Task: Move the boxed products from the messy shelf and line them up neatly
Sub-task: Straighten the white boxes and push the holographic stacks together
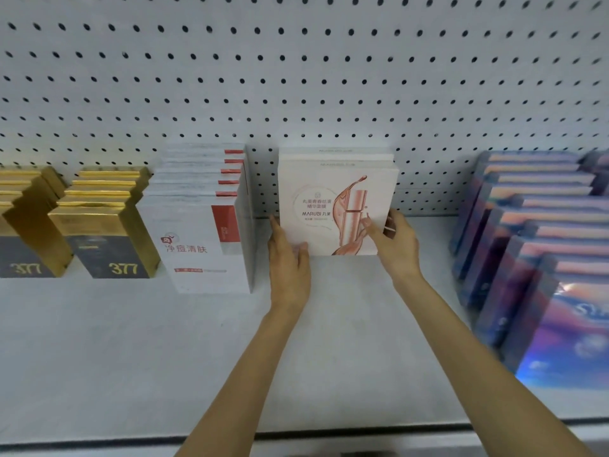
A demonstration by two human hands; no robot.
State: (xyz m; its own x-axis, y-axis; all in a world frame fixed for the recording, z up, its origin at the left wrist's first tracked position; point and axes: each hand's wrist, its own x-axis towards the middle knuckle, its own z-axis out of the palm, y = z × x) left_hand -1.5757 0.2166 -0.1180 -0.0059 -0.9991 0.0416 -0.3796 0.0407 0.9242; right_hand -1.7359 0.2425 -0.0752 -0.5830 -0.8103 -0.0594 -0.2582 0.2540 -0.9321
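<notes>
A short row of white and pink MARUBI boxes (pixel 329 209) stands upright at the back of the white shelf (pixel 131 341), against the pegboard. My left hand (pixel 288 258) holds the lower left corner of the front box, fingers along its left side and thumb on its face. My right hand (pixel 395 240) grips the box's right edge, thumb on the front and fingers behind.
Left of the MARUBI boxes stands a row of white boxes with red labels (pixel 204 232), then two rows of gold and black "377" boxes (pixel 108 225). Rows of blue and purple boxes (pixel 534 252) fill the right side. The shelf's front edge (pixel 329 433) runs below my forearms.
</notes>
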